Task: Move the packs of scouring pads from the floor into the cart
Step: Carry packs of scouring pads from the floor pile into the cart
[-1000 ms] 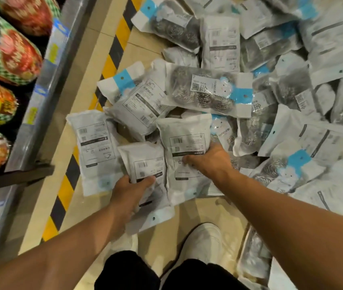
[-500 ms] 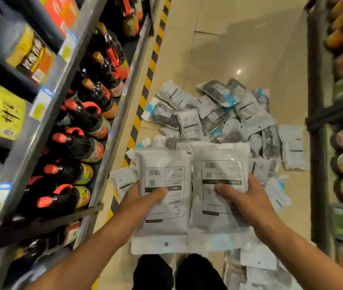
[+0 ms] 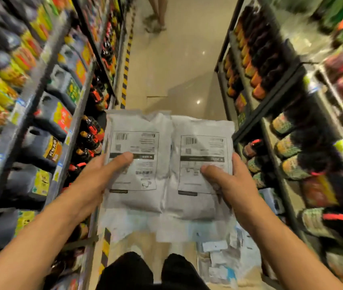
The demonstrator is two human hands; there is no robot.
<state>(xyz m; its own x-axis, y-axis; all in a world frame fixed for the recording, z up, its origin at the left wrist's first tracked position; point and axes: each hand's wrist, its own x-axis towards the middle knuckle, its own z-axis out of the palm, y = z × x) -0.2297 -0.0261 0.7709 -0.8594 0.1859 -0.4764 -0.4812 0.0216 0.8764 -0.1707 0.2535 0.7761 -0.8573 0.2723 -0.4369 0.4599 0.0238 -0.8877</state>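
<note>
Two white packs of scouring pads are held up side by side at chest height, printed backs toward me. My left hand (image 3: pixel 101 176) grips the left pack (image 3: pixel 139 168), thumb across its label. The right pack (image 3: pixel 199 170) is gripped by my right hand (image 3: pixel 229 185), thumb on its label. Several more packs (image 3: pixel 220 254) lie on the floor below, partly hidden by the held ones. No cart is in view.
I stand in a narrow shop aisle. Shelves of dark bottles and jugs (image 3: pixel 47 126) run along the left, bottle shelves (image 3: pixel 287 130) along the right. A yellow-black floor stripe (image 3: pixel 125 74) follows the left shelf. Another person's legs (image 3: pixel 156 15) stand far down the aisle.
Both hands lifted a pack each off the floor pile and raised them. The view tilted up from the pile to the aisle ahead.
</note>
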